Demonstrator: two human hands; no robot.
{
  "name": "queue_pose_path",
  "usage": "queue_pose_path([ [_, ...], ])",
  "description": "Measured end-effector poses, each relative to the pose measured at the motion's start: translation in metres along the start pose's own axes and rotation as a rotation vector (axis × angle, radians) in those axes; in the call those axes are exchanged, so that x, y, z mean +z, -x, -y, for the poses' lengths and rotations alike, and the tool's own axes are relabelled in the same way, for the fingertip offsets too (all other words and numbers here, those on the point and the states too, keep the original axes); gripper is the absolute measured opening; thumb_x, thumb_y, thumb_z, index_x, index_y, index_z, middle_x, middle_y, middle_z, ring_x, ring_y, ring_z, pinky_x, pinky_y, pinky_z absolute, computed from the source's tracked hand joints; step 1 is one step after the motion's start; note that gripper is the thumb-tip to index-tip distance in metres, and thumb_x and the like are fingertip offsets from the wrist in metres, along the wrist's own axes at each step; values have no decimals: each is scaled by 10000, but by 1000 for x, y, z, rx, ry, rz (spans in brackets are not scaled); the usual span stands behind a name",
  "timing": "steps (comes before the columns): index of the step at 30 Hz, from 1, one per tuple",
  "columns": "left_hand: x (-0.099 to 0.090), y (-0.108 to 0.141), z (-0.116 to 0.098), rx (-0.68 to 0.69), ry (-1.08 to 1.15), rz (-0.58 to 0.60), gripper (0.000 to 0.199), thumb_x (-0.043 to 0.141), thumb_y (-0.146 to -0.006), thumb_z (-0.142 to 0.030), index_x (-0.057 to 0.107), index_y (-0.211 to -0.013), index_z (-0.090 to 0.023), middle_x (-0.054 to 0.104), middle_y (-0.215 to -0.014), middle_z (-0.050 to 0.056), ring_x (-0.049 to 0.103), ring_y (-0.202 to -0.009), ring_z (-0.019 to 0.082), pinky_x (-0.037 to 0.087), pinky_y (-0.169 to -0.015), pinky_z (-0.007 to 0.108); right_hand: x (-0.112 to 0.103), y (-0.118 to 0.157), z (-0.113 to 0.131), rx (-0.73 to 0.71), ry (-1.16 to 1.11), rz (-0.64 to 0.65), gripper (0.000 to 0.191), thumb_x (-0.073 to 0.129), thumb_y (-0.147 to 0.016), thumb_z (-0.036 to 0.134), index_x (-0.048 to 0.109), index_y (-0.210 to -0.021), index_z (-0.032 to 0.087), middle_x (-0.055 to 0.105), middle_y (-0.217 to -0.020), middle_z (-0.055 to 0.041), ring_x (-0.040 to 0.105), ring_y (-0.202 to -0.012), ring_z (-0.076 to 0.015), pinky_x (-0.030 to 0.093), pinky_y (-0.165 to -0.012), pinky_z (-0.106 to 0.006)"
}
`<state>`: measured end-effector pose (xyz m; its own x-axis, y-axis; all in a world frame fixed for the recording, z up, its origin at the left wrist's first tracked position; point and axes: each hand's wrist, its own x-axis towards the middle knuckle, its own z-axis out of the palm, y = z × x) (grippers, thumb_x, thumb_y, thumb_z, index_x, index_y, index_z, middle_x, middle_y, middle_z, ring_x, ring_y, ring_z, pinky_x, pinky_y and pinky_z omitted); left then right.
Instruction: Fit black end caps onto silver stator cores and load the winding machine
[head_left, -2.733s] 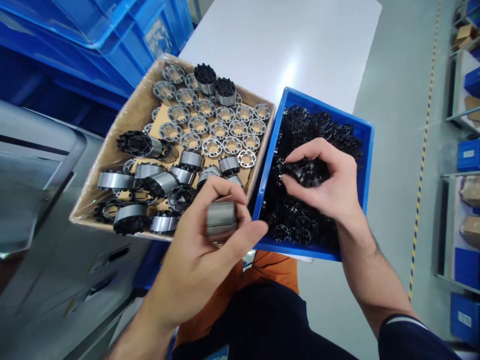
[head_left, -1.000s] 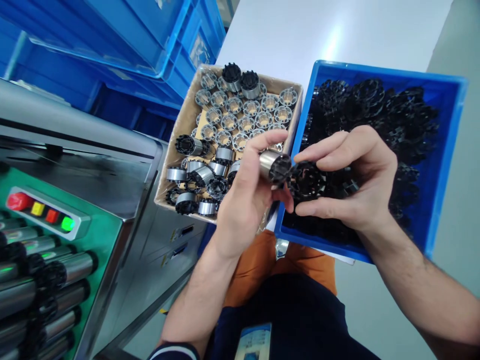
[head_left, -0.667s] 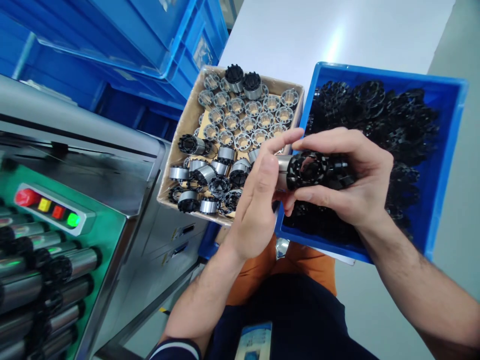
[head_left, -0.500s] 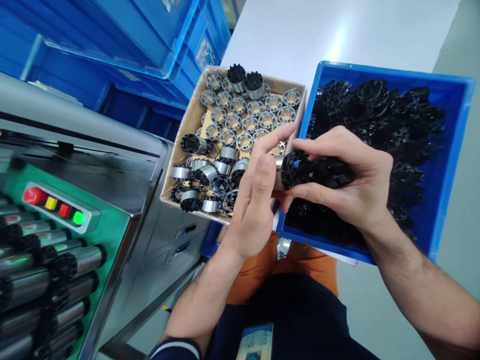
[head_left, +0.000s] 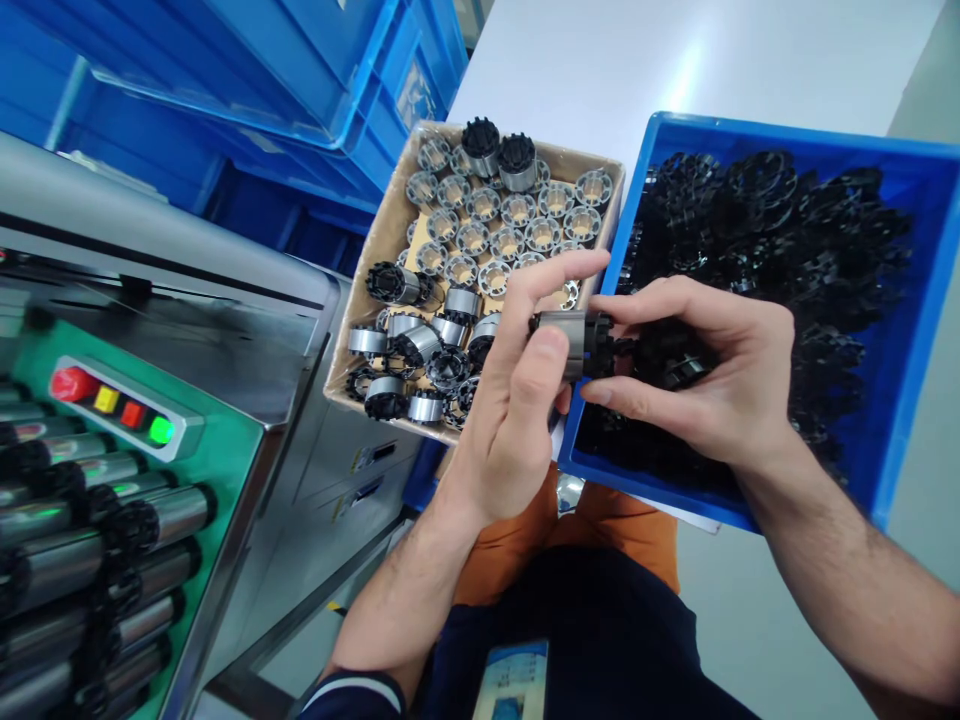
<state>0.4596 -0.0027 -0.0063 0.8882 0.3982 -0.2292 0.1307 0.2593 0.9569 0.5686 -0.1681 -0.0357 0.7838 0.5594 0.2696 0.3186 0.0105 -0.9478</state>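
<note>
A silver ring-shaped metal core (head_left: 570, 338) lies sideways between the thumb and fingers of my left hand (head_left: 510, 420). Black plastic shows at both of its ends, with a toothed end cap (head_left: 598, 345) on the right. My right hand (head_left: 720, 370) is curled close to that cap, thumb and forefinger tips beside its edge. Black plastic parts (head_left: 667, 355) sit inside the curled right fingers; how many cannot be made out. Both hands are above the adjoining rims of a cardboard box (head_left: 616, 190) and a blue bin (head_left: 757, 130).
Bare metal cores (head_left: 484, 205) stand in rows in the box; capped cores (head_left: 416, 345) lie loose at its near end. Black parts (head_left: 817, 230) fill the blue bin. At left are a machine with lit buttons (head_left: 129, 414), finished-looking cylinders (head_left: 60, 555) and stacked blue crates (head_left: 300, 70).
More of the metal core now shows between my hands, and my right fingertips have loosened around its black cap. The whole view has shifted slightly.
</note>
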Motion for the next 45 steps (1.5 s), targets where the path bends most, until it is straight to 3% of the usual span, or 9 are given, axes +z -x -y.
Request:
queue_pose_path([
  [4,-3,3,0,163,-97,57,305,690,-1275,-524,866,-1502,-421,842,-1543,2,852,-1451,327,773,-1144,454,2,-1,-1,-61,-51,-9,511,1215,-839,365,1014,-1304,434,929,-1150,16,873,-1025,-253,766,-980,-447],
  [10,-24,-1,-5,146,-238,94,355,879,-1196,-490,825,-1510,-333,798,-1087,12,746,-850,222,665,-857,393,-12,-8,1,19,135,46,443,1134,-826,205,1008,-1212,384,916,-1086,28,825,-915,-196,683,-881,-375],
  [14,-83,-16,-18,353,-539,-252,183,804,-1223,-456,766,-1319,-305,776,-1276,50,739,-1099,258,654,-1082,403,-15,-12,1,67,237,-130,327,1039,-807,193,954,-1100,312,906,-999,0,863,-918,-230,715,-933,-414],
  [16,-119,-25,-21,377,-718,-363,139,681,-1257,-410,738,-1318,-300,764,-1357,78,731,-1272,298,604,-1256,436,-11,-14,1,128,205,-196,316,1016,-798,200,935,-1086,300,866,-953,-5,877,-895,-237,725,-783,-370],
  [21,-167,-34,-5,291,-1074,-333,323,638,-1185,-378,689,-1473,-243,765,-1561,199,714,-1494,401,537,-1389,594,-1,-17,-3,237,47,-263,333,1010,-746,155,865,-1020,276,826,-847,15,719,-497,-156,530,-386,-233],
  [25,-163,-29,-1,259,-1069,-294,463,554,-1222,-391,653,-1642,-221,753,-1737,221,688,-1629,431,503,-1433,674,-3,-18,-13,174,27,-294,279,1014,-774,114,918,-990,262,853,-885,-7,807,-645,-173,682,-533,-231],
  [31,-138,-67,-39,338,-1118,-241,352,733,-1196,-540,874,-1443,-333,828,-1510,137,731,-1500,448,505,-1456,671,-5,-21,-17,282,-188,-333,445,997,-747,80,1023,-1136,296,768,-828,22,927,-790,-249,707,-553,-233],
  [38,-115,-158,-46,43,-1663,-24,582,769,-913,-32,972,-1379,-317,949,-1323,110,861,-1305,454,697,-1218,714,-16,-22,-27,334,-182,-276,397,1093,-762,144,1030,-1132,276,815,-973,15,912,-728,-208,756,-608,-244],
  [45,-126,-171,-50,97,-1566,-23,124,922,-955,-264,962,-1047,-336,919,-1051,66,851,-1325,438,629,-1337,736,-20,-20,-34,288,-202,-211,436,1116,-792,288,996,-1211,302,819,-1055,31,856,-743,-170,750,-589,-266],
])
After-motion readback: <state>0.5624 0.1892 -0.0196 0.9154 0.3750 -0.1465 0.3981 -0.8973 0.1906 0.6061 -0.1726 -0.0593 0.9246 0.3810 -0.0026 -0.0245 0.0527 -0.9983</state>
